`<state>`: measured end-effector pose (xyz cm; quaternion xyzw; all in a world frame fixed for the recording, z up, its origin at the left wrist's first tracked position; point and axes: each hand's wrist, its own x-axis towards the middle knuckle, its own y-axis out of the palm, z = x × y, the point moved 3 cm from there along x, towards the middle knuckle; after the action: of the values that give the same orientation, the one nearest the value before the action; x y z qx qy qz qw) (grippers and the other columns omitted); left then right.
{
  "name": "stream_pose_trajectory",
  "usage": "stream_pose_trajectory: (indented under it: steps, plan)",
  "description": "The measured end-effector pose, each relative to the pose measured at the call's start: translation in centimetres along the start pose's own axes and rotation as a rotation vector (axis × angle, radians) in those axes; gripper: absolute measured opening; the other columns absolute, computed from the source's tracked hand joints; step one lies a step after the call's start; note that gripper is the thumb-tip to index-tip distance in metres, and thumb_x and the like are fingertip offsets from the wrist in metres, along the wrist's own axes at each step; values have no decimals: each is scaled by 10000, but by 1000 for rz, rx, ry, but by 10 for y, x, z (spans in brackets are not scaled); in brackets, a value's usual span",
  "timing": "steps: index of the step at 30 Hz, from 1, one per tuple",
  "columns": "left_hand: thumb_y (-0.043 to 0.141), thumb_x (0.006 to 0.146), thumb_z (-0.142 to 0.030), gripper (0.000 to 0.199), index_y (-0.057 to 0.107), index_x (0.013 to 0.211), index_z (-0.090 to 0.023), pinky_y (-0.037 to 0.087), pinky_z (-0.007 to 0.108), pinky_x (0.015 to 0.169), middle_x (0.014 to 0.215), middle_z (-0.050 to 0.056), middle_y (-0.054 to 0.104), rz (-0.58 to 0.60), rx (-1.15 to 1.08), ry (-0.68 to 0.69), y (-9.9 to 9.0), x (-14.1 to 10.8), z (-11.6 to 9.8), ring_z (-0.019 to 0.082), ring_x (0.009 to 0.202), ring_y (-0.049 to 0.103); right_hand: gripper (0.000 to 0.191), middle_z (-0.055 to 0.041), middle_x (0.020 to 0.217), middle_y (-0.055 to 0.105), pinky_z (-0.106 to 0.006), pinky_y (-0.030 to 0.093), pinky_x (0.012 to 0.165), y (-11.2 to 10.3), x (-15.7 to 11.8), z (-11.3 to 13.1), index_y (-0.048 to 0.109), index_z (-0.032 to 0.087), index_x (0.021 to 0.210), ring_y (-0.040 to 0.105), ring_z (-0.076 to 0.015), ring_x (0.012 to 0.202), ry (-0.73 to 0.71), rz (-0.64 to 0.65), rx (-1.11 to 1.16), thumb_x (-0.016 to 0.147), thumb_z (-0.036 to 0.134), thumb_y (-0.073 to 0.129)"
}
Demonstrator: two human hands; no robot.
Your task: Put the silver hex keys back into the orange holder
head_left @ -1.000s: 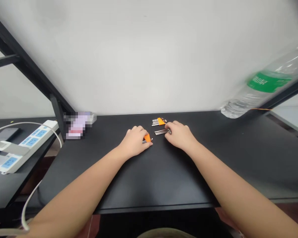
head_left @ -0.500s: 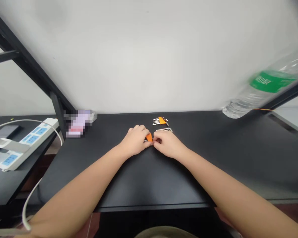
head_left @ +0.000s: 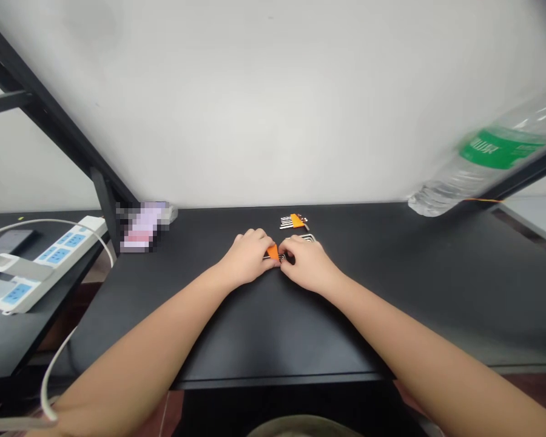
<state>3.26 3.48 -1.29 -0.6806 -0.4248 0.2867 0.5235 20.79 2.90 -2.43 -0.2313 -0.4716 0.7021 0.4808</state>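
My left hand (head_left: 248,260) is closed round an orange hex key holder (head_left: 273,251), with thin metal shafts showing under its fingers. Bent key ends (head_left: 282,258) stick out of the holder's right side. At these ends, the curled thumb and fingers of my right hand (head_left: 307,262) pinch a hex key, mostly hidden by the fingertips. Just behind the right hand lie loose L-shaped hex keys (head_left: 308,237), partly covered by it. Farther back, a second orange holder (head_left: 297,221) full of hex keys rests on the black table.
On the black table (head_left: 273,334), a blurred-out pinkish item (head_left: 141,227) lies at the back left. A large clear bottle with a green label (head_left: 500,147) stands at the back right. A white power strip (head_left: 50,264) and cable are on the left-hand surface. A wall rises behind.
My right hand's thumb and fingertips have parted slightly, so the bent key ends beside the orange holder show more. The left hand keeps its grip in the same place.
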Motion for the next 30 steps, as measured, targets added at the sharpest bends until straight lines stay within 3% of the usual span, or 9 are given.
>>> stream_pose_trajectory:
  steps: [15,30]
  plan:
    - [726,898,-492,314,671,1088,-248,460,414,923,1157,63,645,-6,-41,-31,-1,0,2,274,1098,575,59,11,809,662,-318,251,741,-10,0,-17,553,208,800,561,-174,777,120,-6,-48,835,192,597]
    - [733,850,-444,270,674,1029,-250,474,423,874,1098,63,651,-51,-14,-73,0,-1,1,283,1042,586,74,11,786,659,-327,310,773,-19,2,-35,546,212,776,571,-174,721,203,-42,-105,822,161,573]
